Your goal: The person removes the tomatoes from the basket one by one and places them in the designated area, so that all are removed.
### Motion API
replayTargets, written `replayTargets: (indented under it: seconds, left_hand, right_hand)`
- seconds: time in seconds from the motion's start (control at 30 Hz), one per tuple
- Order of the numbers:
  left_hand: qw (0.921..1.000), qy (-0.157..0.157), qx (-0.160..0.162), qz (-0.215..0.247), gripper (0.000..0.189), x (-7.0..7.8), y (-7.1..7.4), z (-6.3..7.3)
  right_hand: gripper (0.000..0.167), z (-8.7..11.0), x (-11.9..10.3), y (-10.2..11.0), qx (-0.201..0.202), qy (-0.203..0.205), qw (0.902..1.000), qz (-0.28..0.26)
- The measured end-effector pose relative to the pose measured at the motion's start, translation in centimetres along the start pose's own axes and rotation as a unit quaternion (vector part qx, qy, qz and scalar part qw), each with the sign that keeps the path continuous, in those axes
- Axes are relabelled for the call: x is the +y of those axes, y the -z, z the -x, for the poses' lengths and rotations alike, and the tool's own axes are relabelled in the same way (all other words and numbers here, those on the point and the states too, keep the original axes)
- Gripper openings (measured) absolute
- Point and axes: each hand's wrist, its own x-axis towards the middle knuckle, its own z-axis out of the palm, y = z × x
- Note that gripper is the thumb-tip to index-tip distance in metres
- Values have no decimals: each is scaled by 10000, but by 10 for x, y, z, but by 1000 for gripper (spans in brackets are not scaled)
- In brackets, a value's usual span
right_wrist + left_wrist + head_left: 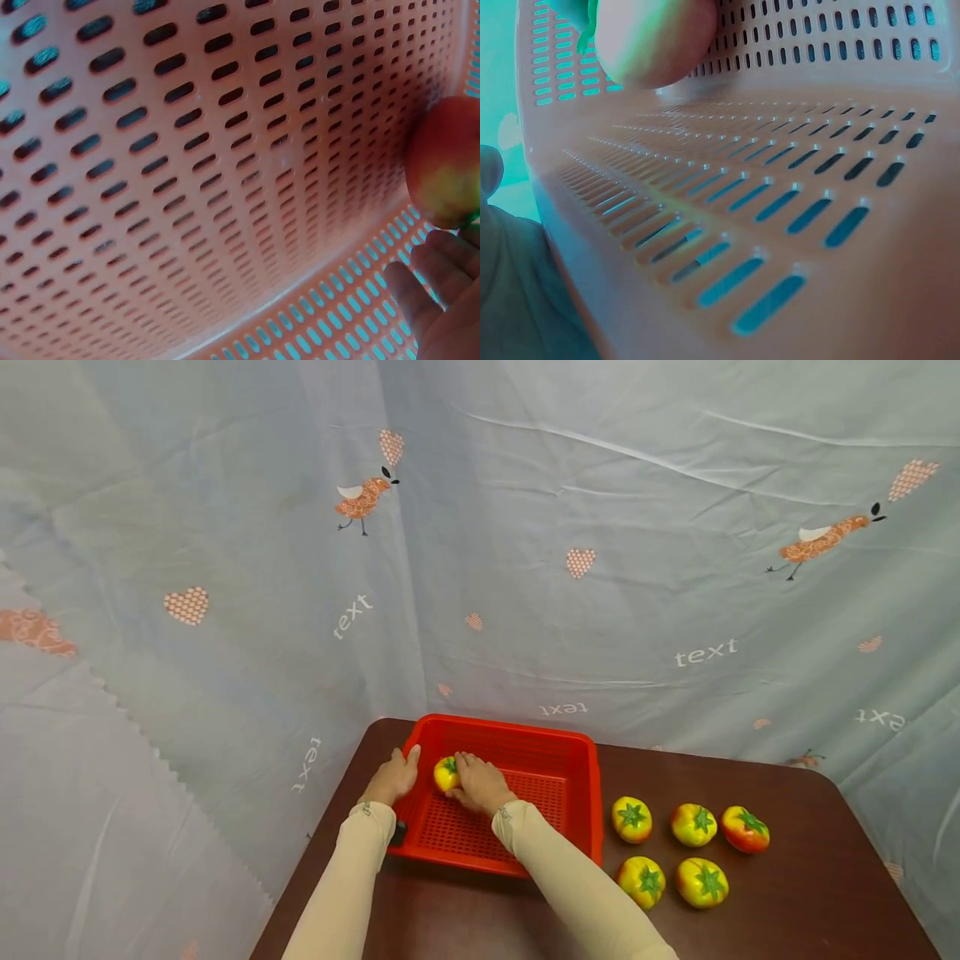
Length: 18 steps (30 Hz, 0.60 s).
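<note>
My right hand (482,783) is inside a red plastic basket (468,862) and holds a yellow-and-red tomato (445,776) with a green leafy top. Its thumb and fingers lie against the fruit's right side in the head view. In the right wrist view, the tomato (442,161) is at the right edge, just above several fingertips. At the basket's left rim, my left hand (392,778) grips the edge, thumb toward the inside and the other fingers outside, partly hidden. The left wrist view has the tomato (656,41) at the top, over the slotted basket.
Right of the basket, several similar tomatoes (632,820) lie on the dark brown table (810,877) in two loose rows. A grey patterned cloth (510,527) hangs behind the table and along its left side, close to the basket.
</note>
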Motion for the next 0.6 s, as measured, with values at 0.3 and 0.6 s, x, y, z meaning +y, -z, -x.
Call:
replayTargets:
  seconds: [0.3,0.6]
  left_hand:
    - [10000,2,2,-8,77,-2,0,-1]
    - [10000,-5,-40,24,79,-3,-1,-2]
  right_hand:
    - [69,8,-15,21,-44,-287,9995,-91]
    - [69,8,-15,20,41,-172,9998,56]
